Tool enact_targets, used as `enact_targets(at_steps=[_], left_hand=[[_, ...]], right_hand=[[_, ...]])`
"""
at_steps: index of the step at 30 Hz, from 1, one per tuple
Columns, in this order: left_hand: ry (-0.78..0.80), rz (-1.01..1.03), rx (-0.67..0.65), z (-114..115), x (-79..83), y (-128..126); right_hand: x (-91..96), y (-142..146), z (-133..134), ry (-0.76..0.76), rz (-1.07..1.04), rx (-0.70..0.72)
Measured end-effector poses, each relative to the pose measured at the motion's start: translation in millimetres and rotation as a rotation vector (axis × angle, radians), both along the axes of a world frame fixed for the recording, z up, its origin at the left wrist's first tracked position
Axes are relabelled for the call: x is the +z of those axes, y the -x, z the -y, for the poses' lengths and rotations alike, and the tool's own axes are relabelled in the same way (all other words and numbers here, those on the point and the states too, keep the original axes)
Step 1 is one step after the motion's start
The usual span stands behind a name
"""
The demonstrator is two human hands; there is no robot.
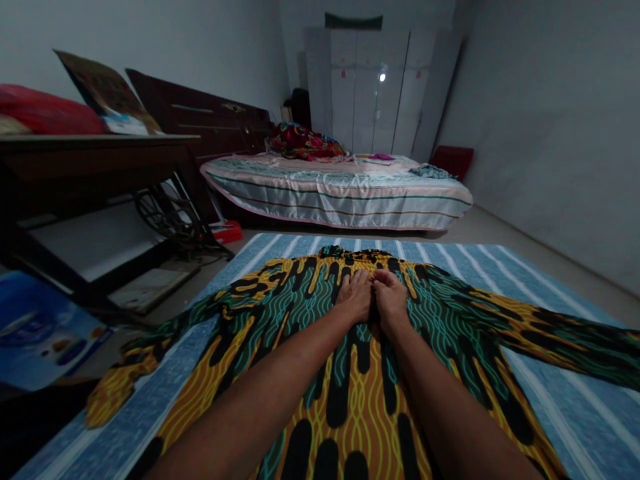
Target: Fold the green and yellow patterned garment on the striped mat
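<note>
A pale wardrobe (367,93) stands at the far end of the room, with a bed (340,190) in front of it and a dark table (95,157) on the left, a spoked wheel (163,213) beneath its top. Nearest the person, a blue cloth with white stripes (560,293) makes the surface on which the long-sleeved shirt (305,327) lies spread, patterned in black, orange-yellow and green, collar (357,253) away from the wearer of the camera. One sleeve (545,333) stretches out to the right; the other (175,327) slants down to the left, bunched towards its end. The fabric looks thin, so it should prove light, limp and perhaps a little slippery, apt to wrinkle or slide rather than break; the shoulder seams and the collar seem the surest places to take hold, with a flat palm to steady the body. Both hands meet over the upper middle of the shirt, below the collar: the left hand (357,295) rests palm down, fingers extended on the fabric, while the right hand (391,297) is half curled just beside it, its fingertips drawn together; whether they pinch any cloth, one cannot tell.
</note>
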State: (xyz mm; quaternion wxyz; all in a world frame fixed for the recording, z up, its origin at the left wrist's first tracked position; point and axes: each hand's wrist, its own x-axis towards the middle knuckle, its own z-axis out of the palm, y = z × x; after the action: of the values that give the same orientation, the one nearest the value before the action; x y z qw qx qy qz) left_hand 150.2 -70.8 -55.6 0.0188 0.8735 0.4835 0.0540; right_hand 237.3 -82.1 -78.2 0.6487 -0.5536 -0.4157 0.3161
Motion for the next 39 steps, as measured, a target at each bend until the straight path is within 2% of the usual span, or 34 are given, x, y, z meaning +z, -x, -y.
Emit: enact_targets(at_steps=[4, 7, 12, 15, 19, 23, 31, 35, 39], left_hand=[[-0.016, 0.01, -0.013, 1, -0.2, 2], [-0.019, 0.012, -0.018, 1, -1.6, 1], [-0.054, 0.08, 0.056, -1, -9.8, -6], [-0.057, 0.113, 0.041, -1, -11.8, -8], [0.009, 0.104, 0.014, -1, -9.2, -8], [-0.006, 0.101, 0.003, -1, -8.4, -7], [-0.028, 0.102, 0.005, -2, -12.0, -8], [-0.022, 0.093, 0.011, -3, -12.9, -9], [-0.001, 0.094, 0.022, -2, -11.4, -10]], right_hand=[[2.3, 0, -1, 0.059, 0.132, 0.007], [11.2, -9, -9, 0.143, 0.295, -0.003], [43.4, -52, -39, 0.286, 0.67, -0.071], [54.9, -80, -55, 0.397, 0.859, -0.074], [51.5, -98, -68, 0.545, 1.014, -0.04], [46.1, -102, -77, 0.607, 1.108, -0.019], [53.5, -106, -87, 0.637, 1.251, 0.111], [52.0, -105, -88, 0.627, 1.322, 0.185], [49.6, -102, -91, 0.621, 1.393, 0.196]])
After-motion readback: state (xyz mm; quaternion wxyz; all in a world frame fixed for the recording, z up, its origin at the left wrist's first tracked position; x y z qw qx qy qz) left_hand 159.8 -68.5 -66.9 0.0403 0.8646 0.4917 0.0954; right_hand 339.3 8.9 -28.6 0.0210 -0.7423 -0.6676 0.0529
